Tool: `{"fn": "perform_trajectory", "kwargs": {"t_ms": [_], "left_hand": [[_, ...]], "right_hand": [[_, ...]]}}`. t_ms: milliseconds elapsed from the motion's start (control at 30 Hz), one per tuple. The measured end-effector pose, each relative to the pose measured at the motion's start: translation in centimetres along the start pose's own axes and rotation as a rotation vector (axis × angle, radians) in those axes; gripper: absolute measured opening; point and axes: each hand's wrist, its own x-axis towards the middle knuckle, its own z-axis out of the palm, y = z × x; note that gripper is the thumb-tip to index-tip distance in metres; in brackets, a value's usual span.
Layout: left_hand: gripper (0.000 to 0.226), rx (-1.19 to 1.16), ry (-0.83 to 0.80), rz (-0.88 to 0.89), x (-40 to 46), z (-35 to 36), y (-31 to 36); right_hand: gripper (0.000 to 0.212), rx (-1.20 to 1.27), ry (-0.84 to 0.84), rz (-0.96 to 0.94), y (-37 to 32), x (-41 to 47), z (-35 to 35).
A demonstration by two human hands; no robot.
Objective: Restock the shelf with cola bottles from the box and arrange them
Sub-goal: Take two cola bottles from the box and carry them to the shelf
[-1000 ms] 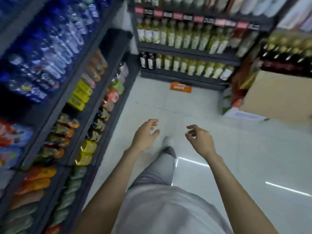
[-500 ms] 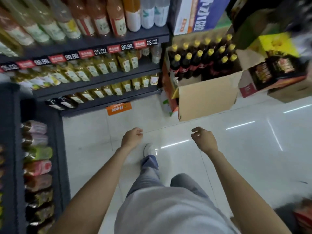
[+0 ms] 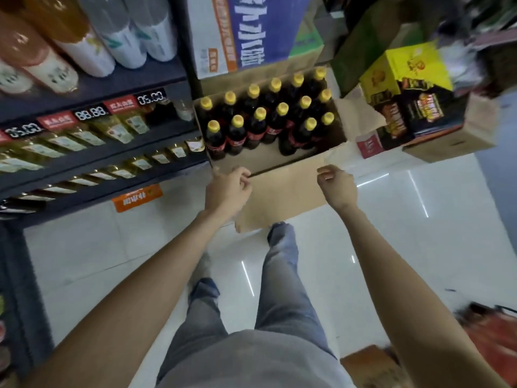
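Observation:
An open cardboard box (image 3: 282, 189) stands on the floor ahead, beside the shelf. It holds several dark cola bottles (image 3: 256, 127) with yellow caps and red labels, standing upright in rows. My left hand (image 3: 228, 189) hovers at the box's near left rim, over its hanging front flap. My right hand (image 3: 337, 186) is at the near right corner of the flap. The fingers of both hands are loosely curled and hold nothing. I cannot tell whether they touch the cardboard.
A dark shelf unit (image 3: 92, 152) on the left carries yellow bottles and price tags, with large bottles above. A blue and white carton (image 3: 246, 32) sits behind the box, and stacked cartons (image 3: 414, 107) stand to its right. An orange sign (image 3: 137, 197) lies on the tiled floor.
I have walked up to the cola box, so it now fills the middle of the view. Both hands have come forward from over the bare floor to the box's near edge.

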Motion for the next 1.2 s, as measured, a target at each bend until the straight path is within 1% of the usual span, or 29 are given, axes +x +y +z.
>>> {"fn": "perform_trajectory", "kwargs": {"t_ms": [67,167,267,367,433,533,600,633,700,767,833,933,1000,1067,1133,1200], "left_hand": [[0.024,-0.074,0.002,-0.038,3.3,2.0,2.0],[0.029,-0.189,0.019,-0.143,8.3,4.9,5.1],[0.038,-0.193,-0.003,-0.222,12.7,8.1,7.0],[0.051,-0.183,-0.03,-0.269,16.1,11.1,8.0],[0.061,-0.188,-0.02,-0.297,17.8,12.9,8.5],[0.075,-0.209,-0.023,-0.32,19.8,15.4,9.0],[0.083,-0.239,0.003,-0.332,20.7,16.8,9.1],[0.084,-0.249,0.023,-0.341,21.0,17.4,9.2],[0.08,-0.254,0.087,-0.365,21.4,18.3,9.4],[0.072,-0.239,0.184,-0.373,21.5,18.6,9.5],[0.068,-0.207,0.258,-0.356,21.2,18.5,9.4],[0.068,-0.186,0.325,-0.346,19.9,17.3,9.3],[0.069,-0.204,0.385,-0.319,18.2,15.9,9.6],[0.069,-0.238,0.452,-0.281,16.0,14.2,10.1],[0.067,-0.328,0.513,-0.285,13.3,12.3,10.9],[0.066,-0.459,0.564,-0.302,10.3,10.1,11.8]], "right_hand": [[0.03,0.027,0.009,-0.075,0.7,4.8,-1.7],[0.042,0.041,0.002,-0.176,1.4,11.4,-3.4],[0.053,0.027,-0.072,-0.182,2.0,16.5,-3.9],[0.065,-0.015,-0.18,-0.235,2.7,20.4,-3.0],[0.069,-0.093,-0.248,-0.284,3.2,22.3,-2.1],[0.068,-0.275,-0.301,-0.394,3.6,24.1,-0.8],[0.07,-0.372,-0.337,-0.453,3.7,25.1,0.0],[0.072,-0.413,-0.349,-0.47,3.7,25.4,0.3],[0.076,-0.489,-0.345,-0.498,3.8,25.9,0.8],[0.078,-0.54,-0.315,-0.499,3.5,25.9,1.2],[0.075,-0.558,-0.266,-0.508,3.2,25.5,1.3],[0.072,-0.492,-0.215,-0.58,2.9,24.6,0.9],[0.076,-0.362,-0.186,-0.635,2.7,23.7,-0.1],[0.078,-0.24,-0.089,-0.716,2.4,22.4,-1.4],[0.071,-0.118,0.008,-0.779,1.5,20.6,-2.9],[0.066,-0.004,0.044,-0.795,0.1,18.0,-4.6]]}}
